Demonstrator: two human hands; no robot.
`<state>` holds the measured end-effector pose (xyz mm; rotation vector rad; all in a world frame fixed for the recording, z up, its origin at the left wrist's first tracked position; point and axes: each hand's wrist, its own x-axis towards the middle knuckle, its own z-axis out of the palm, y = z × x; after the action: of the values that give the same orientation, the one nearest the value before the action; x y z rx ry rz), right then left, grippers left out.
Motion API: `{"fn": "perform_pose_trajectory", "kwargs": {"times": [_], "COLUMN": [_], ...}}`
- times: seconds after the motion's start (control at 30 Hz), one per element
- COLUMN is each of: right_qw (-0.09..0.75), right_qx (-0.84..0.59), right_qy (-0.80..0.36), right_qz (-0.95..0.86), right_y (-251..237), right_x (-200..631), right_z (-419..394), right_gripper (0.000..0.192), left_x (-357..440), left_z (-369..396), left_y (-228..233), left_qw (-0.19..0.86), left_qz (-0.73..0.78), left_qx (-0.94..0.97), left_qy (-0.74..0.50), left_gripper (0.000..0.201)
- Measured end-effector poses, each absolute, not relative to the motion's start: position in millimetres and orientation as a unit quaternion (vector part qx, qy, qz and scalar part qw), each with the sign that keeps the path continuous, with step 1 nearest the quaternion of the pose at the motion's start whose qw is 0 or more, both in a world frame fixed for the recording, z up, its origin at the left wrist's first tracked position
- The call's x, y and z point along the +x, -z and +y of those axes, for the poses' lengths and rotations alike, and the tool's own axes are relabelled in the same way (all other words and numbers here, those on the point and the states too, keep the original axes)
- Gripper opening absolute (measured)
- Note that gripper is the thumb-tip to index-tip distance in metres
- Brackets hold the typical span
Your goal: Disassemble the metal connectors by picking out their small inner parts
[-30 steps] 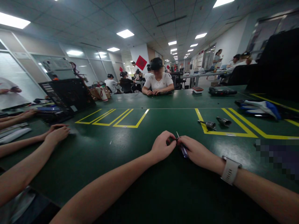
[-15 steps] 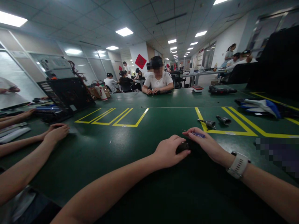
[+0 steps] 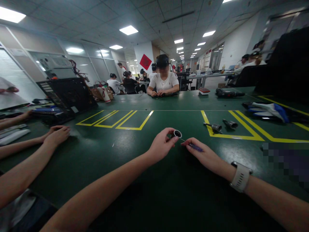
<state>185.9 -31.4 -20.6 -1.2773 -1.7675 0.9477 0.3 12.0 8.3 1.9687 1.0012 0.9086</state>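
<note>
Head view: left hand [image 3: 161,146] pinches ring [image 3: 177,133]; right hand [image 3: 205,156] grips screwdriver [image 3: 193,146]

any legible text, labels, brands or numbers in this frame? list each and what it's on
None can be read.
Red diamond sign on the far pillar: its mark is too small and blurred to read.
Wall boards by the far doors: blurred.
Open black case on the left: the pale sticker is unreadable.
White watch on the right wrist: no visible text.
Small screwdriver in the right hand and ring in the left hand: no markings visible.
</note>
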Motion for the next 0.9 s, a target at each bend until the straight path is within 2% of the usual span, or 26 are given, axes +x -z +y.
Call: {"fn": "perform_pose_trajectory", "kwargs": {"times": [0.1,0.27,0.43,0.53,0.73,0.9], "right_qw": [0.352,0.341,0.468,0.519,0.499,0.481], "right_qx": [-0.475,-0.437,-0.444,-0.478,-0.511,-0.531], "right_qy": [-0.379,-0.414,-0.466,-0.450,-0.395,-0.375], "right_qz": [-0.712,-0.722,-0.606,-0.547,-0.578,-0.588], "right_y": [20.2,11.6,4.6,8.9,15.1,13.3], "right_x": [177.0,171.6,183.5,190.1,192.0,190.3], "right_z": [-39.7,-52.1,-53.8,-52.8,-51.8,-51.3], "right_gripper": [0.014,0.016,0.029,0.035,0.040,0.042], "left_x": [-0.5,-3.8,-6.2,-6.0,-8.1,-9.0], "left_z": [17.9,13.4,0.3,-10.3,-22.5,-23.1], "left_y": [-15.3,-22.5,-21.7,-18.3,-10.1,-6.4], "left_qw": [0.501,0.586,0.627,0.650,0.635,0.623], "left_qz": [0.374,0.376,0.381,0.381,0.373,0.367], "left_qx": [0.650,0.522,0.449,0.444,0.510,0.545], "left_qy": [-0.432,-0.493,-0.510,-0.485,-0.444,-0.424], "left_gripper": [0.025,0.022,0.023,0.026,0.038,0.040]}}
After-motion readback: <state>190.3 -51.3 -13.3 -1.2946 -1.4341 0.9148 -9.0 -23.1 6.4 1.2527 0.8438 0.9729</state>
